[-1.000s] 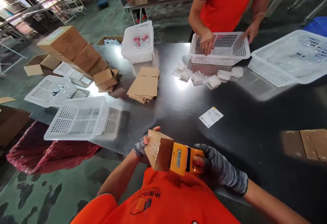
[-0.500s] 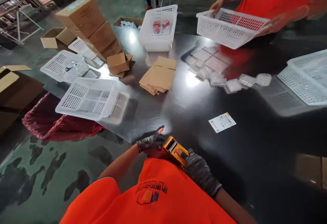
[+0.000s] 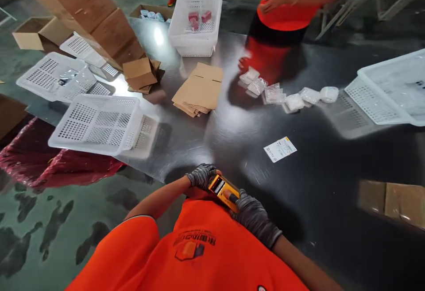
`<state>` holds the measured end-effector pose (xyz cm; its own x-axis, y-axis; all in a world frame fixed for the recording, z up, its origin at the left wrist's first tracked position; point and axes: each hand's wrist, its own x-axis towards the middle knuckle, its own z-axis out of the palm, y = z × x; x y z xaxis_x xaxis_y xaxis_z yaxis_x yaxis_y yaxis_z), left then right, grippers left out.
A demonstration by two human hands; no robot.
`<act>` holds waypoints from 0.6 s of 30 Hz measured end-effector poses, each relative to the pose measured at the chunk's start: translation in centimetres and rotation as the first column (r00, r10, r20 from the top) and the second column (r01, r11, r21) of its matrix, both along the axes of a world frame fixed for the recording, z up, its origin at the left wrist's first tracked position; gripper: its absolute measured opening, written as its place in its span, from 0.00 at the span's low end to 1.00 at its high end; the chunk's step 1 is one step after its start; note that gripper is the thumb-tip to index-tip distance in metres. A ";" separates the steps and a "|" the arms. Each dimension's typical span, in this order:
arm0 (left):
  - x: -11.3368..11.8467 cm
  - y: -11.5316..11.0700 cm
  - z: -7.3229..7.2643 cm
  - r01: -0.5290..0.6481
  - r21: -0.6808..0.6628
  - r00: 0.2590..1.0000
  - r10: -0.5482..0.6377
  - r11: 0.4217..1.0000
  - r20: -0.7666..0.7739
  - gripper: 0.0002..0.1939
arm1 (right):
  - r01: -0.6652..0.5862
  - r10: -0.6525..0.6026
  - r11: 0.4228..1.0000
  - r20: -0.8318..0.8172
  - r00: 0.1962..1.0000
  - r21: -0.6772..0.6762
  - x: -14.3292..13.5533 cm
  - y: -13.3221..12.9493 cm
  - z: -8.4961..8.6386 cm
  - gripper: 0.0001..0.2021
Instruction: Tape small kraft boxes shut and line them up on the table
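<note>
Both gloved hands press close at the table edge, the right hand [image 3: 250, 211] clasping the yellow tape dispenser [image 3: 223, 190], the left hand [image 3: 200, 175] curled beside it on something hidden, while the flat cartons [image 3: 199, 89] wait unfolded.

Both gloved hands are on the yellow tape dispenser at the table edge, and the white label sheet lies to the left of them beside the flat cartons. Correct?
Not quite. In the head view the label sheet lies to the right of the hands, alone on the bare table. The left hand and right hand are both on the tape dispenser.
</note>
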<state>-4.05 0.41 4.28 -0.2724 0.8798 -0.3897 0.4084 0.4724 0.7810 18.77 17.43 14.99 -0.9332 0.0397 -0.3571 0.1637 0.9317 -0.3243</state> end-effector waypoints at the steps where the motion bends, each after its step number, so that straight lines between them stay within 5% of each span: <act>1: -0.2 0.0 -0.1 0.008 0.007 1.000 -0.008 1.000 -0.020 0.37 | -0.005 0.004 1.000 0.038 0.999 0.012 1.3 0.6 -0.1 0.29; 6: -0.6 0.0 0.0 0.114 -0.062 0.984 -0.122 0.992 -0.127 0.44 | -0.023 0.010 0.992 0.098 0.995 0.126 10.9 5.1 -1.2 0.28; 9: -0.8 0.1 0.6 0.174 -0.178 0.954 -0.211 0.968 -0.215 0.51 | -0.021 0.001 0.986 0.118 0.993 0.167 14.3 6.3 -1.8 0.26; 14: -1.0 -0.1 2.5 0.240 -0.250 0.894 -0.314 0.938 -0.320 0.55 | 0.027 -0.048 0.995 0.242 0.969 0.091 11.9 5.2 -2.5 0.31; 18: 0.9 0.8 3.9 0.319 -0.303 0.763 -0.433 0.898 -0.479 0.57 | 0.055 -0.074 0.996 0.309 0.948 0.070 10.1 4.6 -2.8 0.35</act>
